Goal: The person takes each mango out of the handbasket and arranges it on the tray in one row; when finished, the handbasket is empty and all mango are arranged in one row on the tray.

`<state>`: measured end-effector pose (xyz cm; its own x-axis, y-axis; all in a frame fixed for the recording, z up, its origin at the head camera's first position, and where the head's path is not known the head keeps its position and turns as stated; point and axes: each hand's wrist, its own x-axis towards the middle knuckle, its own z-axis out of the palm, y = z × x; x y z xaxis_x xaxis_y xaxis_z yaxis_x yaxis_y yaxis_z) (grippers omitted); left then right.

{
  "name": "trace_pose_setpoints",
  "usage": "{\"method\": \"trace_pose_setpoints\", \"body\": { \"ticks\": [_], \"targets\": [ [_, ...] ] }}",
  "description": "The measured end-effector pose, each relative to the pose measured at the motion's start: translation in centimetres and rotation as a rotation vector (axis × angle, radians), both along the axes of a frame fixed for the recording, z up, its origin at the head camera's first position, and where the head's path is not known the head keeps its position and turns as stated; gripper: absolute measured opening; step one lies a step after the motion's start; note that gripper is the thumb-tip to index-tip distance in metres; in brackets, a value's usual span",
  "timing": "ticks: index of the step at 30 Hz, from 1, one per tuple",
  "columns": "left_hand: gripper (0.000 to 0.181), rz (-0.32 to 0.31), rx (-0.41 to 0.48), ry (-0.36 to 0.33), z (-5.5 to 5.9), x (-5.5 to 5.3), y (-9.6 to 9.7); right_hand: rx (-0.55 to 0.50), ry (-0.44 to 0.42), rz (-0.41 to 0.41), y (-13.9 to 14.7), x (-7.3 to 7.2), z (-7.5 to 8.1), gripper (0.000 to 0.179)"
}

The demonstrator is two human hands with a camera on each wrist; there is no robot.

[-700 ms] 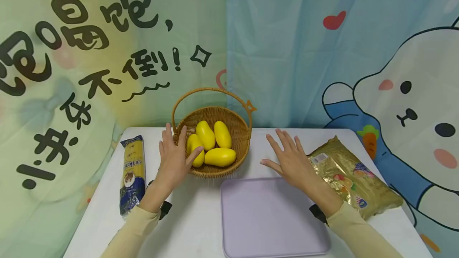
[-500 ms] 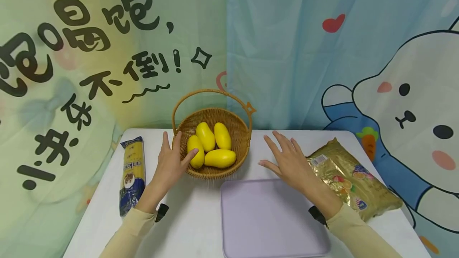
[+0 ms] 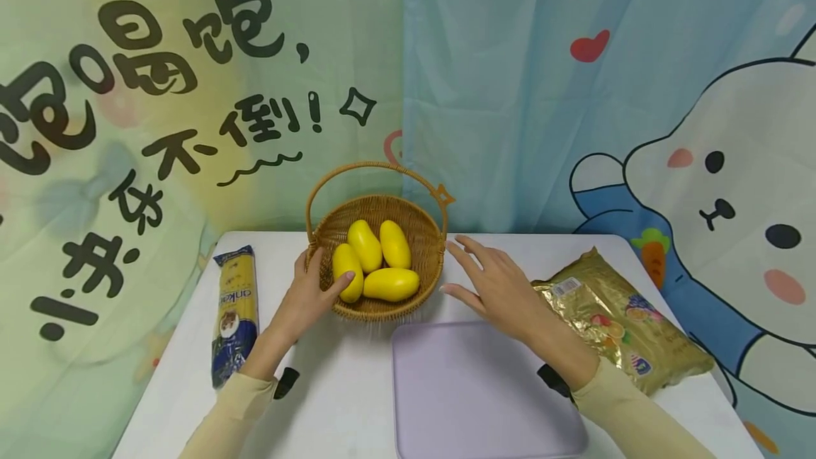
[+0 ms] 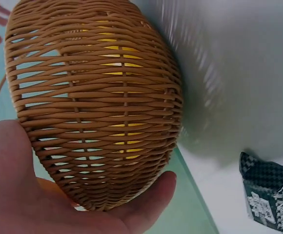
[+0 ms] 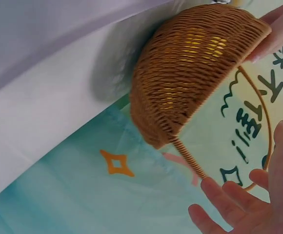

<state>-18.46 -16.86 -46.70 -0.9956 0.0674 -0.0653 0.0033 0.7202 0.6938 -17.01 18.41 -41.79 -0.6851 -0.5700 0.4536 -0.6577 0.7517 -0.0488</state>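
Observation:
A wicker basket (image 3: 426, 250) with a tall arched handle (image 3: 376, 165) stands at the back of the table, and several yellow mangoes (image 3: 392, 282) lie in it. My left hand (image 3: 309, 301) grips the basket's left side, its thumb over the rim; in the left wrist view, the hand (image 4: 78, 209) wraps the edge of the weave. Beside the right side of the basket is my right hand (image 3: 500, 289), fingers spread and slightly bent. In the right wrist view those fingers (image 5: 224, 200) are close to the handle's base; whether they touch it I cannot tell.
A pale purple tray (image 3: 484, 388) lies in front of the basket. To the left is a blue and yellow packet (image 3: 237, 314), and a gold bag (image 3: 627, 324) with fruit pictures lies to the right. A printed curtain (image 3: 484, 91) hangs behind the table.
My left hand has come down onto the basket's left rim and taken hold of it. My right hand has moved left toward the basket's right side. The basket stays in place.

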Motion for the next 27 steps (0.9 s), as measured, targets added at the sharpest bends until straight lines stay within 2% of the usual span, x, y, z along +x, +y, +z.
{"method": "trace_pose_setpoints", "body": {
  "ticks": [6, 10, 14, 21, 27],
  "targets": [
    [0.108, -0.007, 0.004, -0.002, -0.3, -0.1, 0.1, -0.022, 0.034, 0.078, -1.8, -0.7, 1.4, 0.07],
    [0.107, -0.007, 0.006, 0.016, -0.3, 0.0, 0.2, -0.011, 0.017, 0.116, -3.0, -1.7, 2.1, 0.067],
    [0.107, -0.011, 0.006, 0.027, -0.3, 0.0, 0.3, 0.014, -0.053, 0.131, -4.3, -2.8, 2.7, 0.063],
    [0.107, -0.02, 0.0, 0.045, -0.4, 0.3, 0.5, 0.078, -0.161, 0.14, -6.3, -5.1, 3.3, 0.067],
    [0.109, -0.043, 0.002, 0.075, -0.4, 0.6, 0.7, 0.182, -0.309, 0.071, -7.8, -7.2, 3.0, 0.071]
  ]
}}
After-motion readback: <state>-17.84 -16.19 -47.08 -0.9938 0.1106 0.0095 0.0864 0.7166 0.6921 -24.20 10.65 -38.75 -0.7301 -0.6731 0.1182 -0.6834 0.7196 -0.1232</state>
